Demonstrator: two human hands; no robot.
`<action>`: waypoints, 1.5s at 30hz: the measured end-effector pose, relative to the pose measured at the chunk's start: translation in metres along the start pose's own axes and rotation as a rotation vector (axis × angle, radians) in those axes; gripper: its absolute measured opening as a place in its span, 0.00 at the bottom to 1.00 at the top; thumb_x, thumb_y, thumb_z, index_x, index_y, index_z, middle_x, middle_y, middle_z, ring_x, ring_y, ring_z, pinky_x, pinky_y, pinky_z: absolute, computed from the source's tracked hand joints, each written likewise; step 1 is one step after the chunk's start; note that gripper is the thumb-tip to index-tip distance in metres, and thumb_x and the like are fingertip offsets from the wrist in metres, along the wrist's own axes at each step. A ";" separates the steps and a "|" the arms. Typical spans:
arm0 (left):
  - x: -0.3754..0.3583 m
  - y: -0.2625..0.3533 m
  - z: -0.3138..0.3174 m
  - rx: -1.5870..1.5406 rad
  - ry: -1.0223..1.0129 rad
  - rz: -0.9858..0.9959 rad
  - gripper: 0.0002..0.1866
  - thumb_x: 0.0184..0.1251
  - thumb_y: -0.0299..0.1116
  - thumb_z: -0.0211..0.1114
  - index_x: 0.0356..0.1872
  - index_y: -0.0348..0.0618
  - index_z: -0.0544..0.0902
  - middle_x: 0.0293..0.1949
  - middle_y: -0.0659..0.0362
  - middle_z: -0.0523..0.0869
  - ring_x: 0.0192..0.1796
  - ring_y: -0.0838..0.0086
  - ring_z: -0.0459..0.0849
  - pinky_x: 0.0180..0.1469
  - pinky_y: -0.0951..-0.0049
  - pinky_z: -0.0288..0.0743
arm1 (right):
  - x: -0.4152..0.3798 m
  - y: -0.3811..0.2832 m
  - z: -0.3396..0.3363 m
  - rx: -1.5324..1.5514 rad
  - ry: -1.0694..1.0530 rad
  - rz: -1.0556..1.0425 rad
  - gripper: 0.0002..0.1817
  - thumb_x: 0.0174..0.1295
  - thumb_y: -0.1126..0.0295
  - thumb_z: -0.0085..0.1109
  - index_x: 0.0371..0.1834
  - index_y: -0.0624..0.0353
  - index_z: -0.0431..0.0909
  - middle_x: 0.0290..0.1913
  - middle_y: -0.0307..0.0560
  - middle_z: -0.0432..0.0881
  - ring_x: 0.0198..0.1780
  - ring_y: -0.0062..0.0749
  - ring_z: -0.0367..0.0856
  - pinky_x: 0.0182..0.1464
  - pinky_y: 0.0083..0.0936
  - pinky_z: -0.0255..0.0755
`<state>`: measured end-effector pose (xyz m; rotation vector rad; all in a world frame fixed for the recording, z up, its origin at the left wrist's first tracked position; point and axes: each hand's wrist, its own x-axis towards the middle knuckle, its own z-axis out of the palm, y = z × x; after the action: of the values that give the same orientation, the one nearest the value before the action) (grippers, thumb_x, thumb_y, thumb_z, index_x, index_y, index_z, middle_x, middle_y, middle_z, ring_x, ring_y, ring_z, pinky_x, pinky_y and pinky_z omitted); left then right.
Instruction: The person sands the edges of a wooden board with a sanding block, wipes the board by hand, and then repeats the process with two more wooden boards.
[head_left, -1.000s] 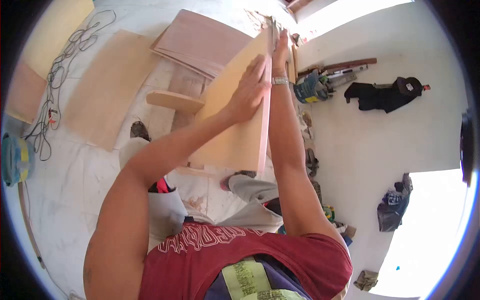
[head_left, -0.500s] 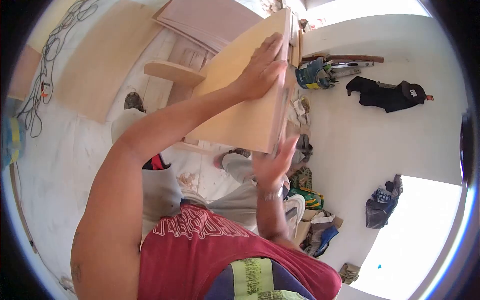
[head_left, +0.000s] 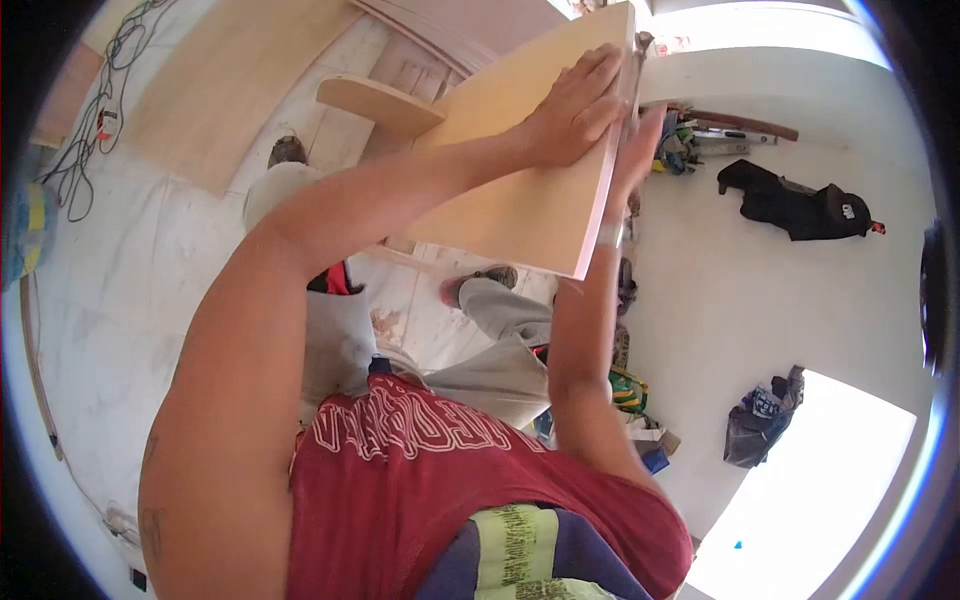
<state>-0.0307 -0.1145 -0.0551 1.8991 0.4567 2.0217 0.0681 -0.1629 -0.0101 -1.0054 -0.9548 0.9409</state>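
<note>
A large light-wood board (head_left: 520,215) stands on edge in front of me, its pale long edge facing right. A smaller board with a rounded end (head_left: 375,105) juts out from its left side. My left hand (head_left: 580,108) lies on the board's face, close to the upper part of that edge, fingers stretched out. On the other side of the edge, my right hand (head_left: 640,155) reaches up with its fingers extended. The board hides part of this hand and motion blurs it, so whether anything lies under its palm does not show.
Wooden sheets (head_left: 235,85) lie on the pale floor at the left, beside a tangled black cable (head_left: 75,165). Right of the board are a container of tools (head_left: 680,145), dark clothing with a cap (head_left: 800,200) and a dark bag (head_left: 765,420). My shoes are near the board.
My right hand has moved up along the board's edge from its near corner toward the far end. My left hand remains on the face; the board appears slightly farther right in view.
</note>
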 end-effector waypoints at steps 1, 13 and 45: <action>-0.003 0.000 0.002 -0.017 -0.001 -0.045 0.10 0.66 0.25 0.63 0.44 0.34 0.75 0.68 0.23 0.66 0.71 0.28 0.66 0.73 0.42 0.60 | -0.060 -0.017 0.018 0.015 0.142 0.106 0.30 0.82 0.49 0.37 0.73 0.63 0.63 0.69 0.48 0.72 0.67 0.34 0.72 0.70 0.33 0.65; -0.003 -0.005 -0.004 -0.076 -0.041 -0.091 0.12 0.71 0.25 0.58 0.52 0.32 0.73 0.72 0.24 0.62 0.74 0.28 0.62 0.77 0.41 0.54 | 0.001 -0.013 0.033 -0.105 -0.057 0.021 0.38 0.81 0.41 0.28 0.77 0.63 0.61 0.73 0.47 0.69 0.71 0.33 0.69 0.74 0.32 0.61; 0.032 0.032 -0.010 -0.795 -0.405 -1.104 0.27 0.78 0.51 0.50 0.64 0.39 0.71 0.64 0.47 0.76 0.64 0.61 0.77 0.65 0.58 0.74 | -0.214 -0.015 0.016 -0.291 -0.187 -0.180 0.49 0.77 0.39 0.34 0.81 0.75 0.38 0.83 0.72 0.38 0.85 0.57 0.33 0.83 0.45 0.33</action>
<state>-0.0431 -0.1290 -0.0125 1.0812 0.3701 0.8492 -0.0065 -0.3631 -0.0342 -1.0655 -1.3450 0.7679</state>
